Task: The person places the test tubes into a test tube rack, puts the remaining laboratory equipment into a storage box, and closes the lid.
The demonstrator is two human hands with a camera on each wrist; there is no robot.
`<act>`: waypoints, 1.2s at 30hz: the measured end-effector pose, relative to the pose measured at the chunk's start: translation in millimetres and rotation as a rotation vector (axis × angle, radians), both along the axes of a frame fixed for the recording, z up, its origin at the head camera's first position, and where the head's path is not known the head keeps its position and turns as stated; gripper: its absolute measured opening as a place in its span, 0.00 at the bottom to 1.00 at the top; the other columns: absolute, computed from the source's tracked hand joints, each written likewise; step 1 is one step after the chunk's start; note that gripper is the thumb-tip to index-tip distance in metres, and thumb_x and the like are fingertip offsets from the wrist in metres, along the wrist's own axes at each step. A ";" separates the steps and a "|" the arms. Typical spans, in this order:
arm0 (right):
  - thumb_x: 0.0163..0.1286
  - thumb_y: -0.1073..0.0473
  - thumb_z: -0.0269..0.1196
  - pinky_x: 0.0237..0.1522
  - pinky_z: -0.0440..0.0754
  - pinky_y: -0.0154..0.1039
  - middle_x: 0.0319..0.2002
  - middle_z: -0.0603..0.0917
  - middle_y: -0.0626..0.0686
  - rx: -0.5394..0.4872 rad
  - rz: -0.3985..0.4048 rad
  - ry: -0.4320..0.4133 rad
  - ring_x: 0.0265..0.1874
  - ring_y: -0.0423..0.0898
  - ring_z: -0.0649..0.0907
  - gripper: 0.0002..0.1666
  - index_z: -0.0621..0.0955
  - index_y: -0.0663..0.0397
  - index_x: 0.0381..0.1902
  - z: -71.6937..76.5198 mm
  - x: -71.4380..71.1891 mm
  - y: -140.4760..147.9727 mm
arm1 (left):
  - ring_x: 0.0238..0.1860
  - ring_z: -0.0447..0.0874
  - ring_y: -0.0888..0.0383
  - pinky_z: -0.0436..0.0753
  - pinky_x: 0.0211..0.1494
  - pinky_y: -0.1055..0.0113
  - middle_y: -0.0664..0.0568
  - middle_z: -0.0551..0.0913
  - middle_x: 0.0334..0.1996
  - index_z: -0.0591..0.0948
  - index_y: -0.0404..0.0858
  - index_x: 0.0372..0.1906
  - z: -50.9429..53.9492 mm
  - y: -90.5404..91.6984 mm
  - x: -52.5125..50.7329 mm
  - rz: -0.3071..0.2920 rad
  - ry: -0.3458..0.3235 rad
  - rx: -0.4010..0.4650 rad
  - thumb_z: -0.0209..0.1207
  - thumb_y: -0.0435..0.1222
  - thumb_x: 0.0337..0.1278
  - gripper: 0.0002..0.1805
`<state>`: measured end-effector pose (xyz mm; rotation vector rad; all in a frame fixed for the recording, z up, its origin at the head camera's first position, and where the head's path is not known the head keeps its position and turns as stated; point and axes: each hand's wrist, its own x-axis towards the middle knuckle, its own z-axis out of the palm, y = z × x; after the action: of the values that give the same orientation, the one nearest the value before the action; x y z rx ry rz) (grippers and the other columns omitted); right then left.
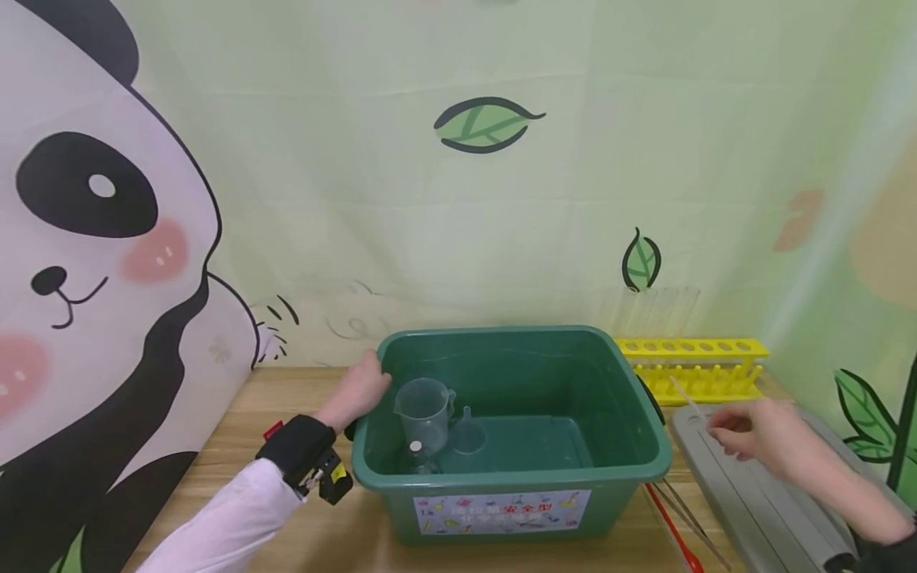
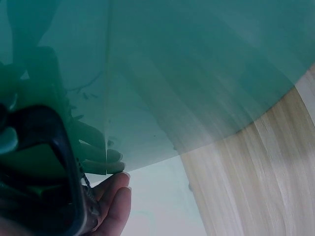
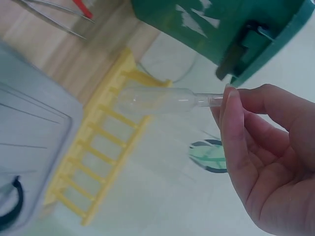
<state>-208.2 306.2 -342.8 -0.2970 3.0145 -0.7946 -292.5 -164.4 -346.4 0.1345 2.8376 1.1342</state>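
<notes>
A green plastic tub (image 1: 516, 476) with a printed label on its front stands on the wooden table. My left hand (image 1: 358, 390) grips the tub's left rim. Fingertips (image 2: 115, 201) show beside a black handle (image 2: 64, 128) in the left wrist view. Inside the tub are a clear measuring beaker (image 1: 424, 410), a clear funnel (image 1: 468, 438) and a small white-capped bottle (image 1: 418, 458). To the tub's right, my right hand (image 1: 770, 436) pinches a clear plastic dropper (image 3: 160, 100) by its narrow part, raised above a grey board.
A yellow test tube rack (image 1: 691, 348) holding several clear tubes stands behind right. The grey board or case (image 1: 752, 501) lies at the right. A red-ended tool (image 1: 677, 533) and metal tweezers (image 1: 695, 521) lie beside the tub. A panda-printed curtain (image 1: 322, 159) hangs behind.
</notes>
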 end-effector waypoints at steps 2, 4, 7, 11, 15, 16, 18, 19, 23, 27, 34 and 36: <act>0.56 0.71 0.61 0.21 0.76 0.36 0.26 0.81 0.51 0.012 0.014 0.021 0.20 0.44 0.77 0.06 0.80 0.66 0.33 5.9 -1.2 -2.5 | 0.37 0.76 0.44 0.80 0.30 0.60 0.28 0.67 0.46 0.54 0.19 0.57 0.2 0.1 0.2 -0.001 0.001 -0.003 0.39 0.28 0.61 0.22; 0.57 0.70 0.61 0.21 0.76 0.37 0.26 0.81 0.50 0.022 0.018 0.031 0.21 0.44 0.77 0.06 0.80 0.65 0.34 11.9 -2.3 -5.2 | 0.38 0.76 0.44 0.80 0.30 0.60 0.28 0.67 0.47 0.53 0.19 0.57 0.3 0.2 0.4 0.000 0.001 -0.006 0.39 0.28 0.61 0.23; 0.58 0.68 0.61 0.19 0.75 0.37 0.26 0.80 0.49 0.031 0.033 0.087 0.20 0.43 0.77 0.05 0.80 0.65 0.33 19.9 -4.0 -9.0 | 0.38 0.76 0.44 0.79 0.30 0.60 0.28 0.67 0.46 0.54 0.19 0.56 -0.1 -0.2 0.5 -0.004 0.005 -0.006 0.39 0.28 0.60 0.22; 0.56 0.69 0.62 0.20 0.75 0.36 0.25 0.80 0.49 0.059 0.077 0.250 0.21 0.44 0.78 0.04 0.81 0.65 0.31 30.9 -6.9 -15.1 | 0.36 0.76 0.45 0.80 0.29 0.60 0.29 0.68 0.44 0.54 0.19 0.55 -1.3 -0.9 0.2 -0.013 0.015 -0.012 0.39 0.28 0.60 0.22; 0.55 0.69 0.63 0.24 0.76 0.38 0.25 0.80 0.48 0.085 0.109 0.356 0.24 0.45 0.78 0.05 0.81 0.64 0.31 46.0 -11.5 -24.9 | 0.35 0.77 0.45 0.80 0.28 0.61 0.29 0.68 0.44 0.54 0.19 0.56 -2.2 -1.2 -0.3 -0.015 0.019 -0.018 0.39 0.28 0.59 0.22; 0.56 0.68 0.63 0.25 0.76 0.39 0.26 0.80 0.48 0.089 0.114 0.365 0.24 0.45 0.78 0.05 0.81 0.64 0.32 50.3 -12.5 -28.1 | 0.36 0.77 0.45 0.79 0.28 0.61 0.29 0.68 0.44 0.54 0.19 0.56 -2.2 -1.3 -0.4 -0.015 0.019 -0.018 0.39 0.28 0.59 0.22; 0.57 0.67 0.63 0.26 0.75 0.41 0.27 0.80 0.48 0.095 0.126 0.379 0.25 0.46 0.78 0.07 0.81 0.65 0.34 58.8 -14.3 -35.0 | 0.36 0.76 0.45 0.79 0.28 0.61 0.29 0.68 0.44 0.54 0.19 0.56 -2.4 -1.4 -0.5 -0.012 0.019 -0.021 0.39 0.28 0.59 0.23; 0.57 0.66 0.63 0.27 0.76 0.42 0.27 0.81 0.49 0.101 0.133 0.387 0.26 0.46 0.78 0.08 0.81 0.65 0.35 62.8 -15.0 -38.8 | 0.35 0.76 0.45 0.79 0.28 0.61 0.29 0.68 0.44 0.54 0.19 0.56 -2.4 -1.5 -0.5 -0.012 0.020 -0.023 0.39 0.28 0.59 0.23; 0.57 0.66 0.63 0.29 0.76 0.44 0.27 0.81 0.49 0.115 0.171 0.437 0.26 0.46 0.79 0.09 0.81 0.64 0.36 75.7 -17.1 -55.4 | 0.35 0.76 0.46 0.79 0.29 0.60 0.30 0.68 0.43 0.55 0.19 0.55 -1.7 -1.2 -0.3 -0.012 0.024 -0.032 0.40 0.28 0.59 0.22; 0.57 0.66 0.64 0.30 0.76 0.44 0.26 0.81 0.48 0.110 0.202 0.498 0.26 0.46 0.79 0.07 0.82 0.62 0.34 83.3 -21.2 -75.2 | 0.35 0.76 0.46 0.79 0.30 0.60 0.29 0.68 0.44 0.54 0.18 0.56 -0.6 -0.9 -0.2 -0.007 0.032 -0.056 0.40 0.28 0.59 0.23; 0.55 0.67 0.65 0.30 0.78 0.41 0.27 0.81 0.48 0.096 0.299 0.498 0.26 0.44 0.78 0.06 0.82 0.59 0.33 89.5 -29.0 -110.6 | 0.36 0.75 0.46 0.79 0.32 0.58 0.30 0.69 0.43 0.56 0.18 0.55 1.7 1.8 -0.2 0.002 0.038 -0.094 0.41 0.28 0.59 0.22; 0.55 0.67 0.65 0.30 0.78 0.40 0.28 0.81 0.49 0.096 0.315 0.476 0.26 0.44 0.78 0.06 0.83 0.60 0.34 89.8 -32.2 -119.5 | 0.36 0.75 0.46 0.79 0.33 0.58 0.30 0.69 0.43 0.56 0.17 0.55 1.6 2.5 -0.6 0.002 0.046 -0.108 0.41 0.28 0.59 0.22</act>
<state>-240.4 186.7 -253.0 -1.0660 3.2733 -0.6208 -293.1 -161.9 -344.7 0.1524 2.9322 0.9877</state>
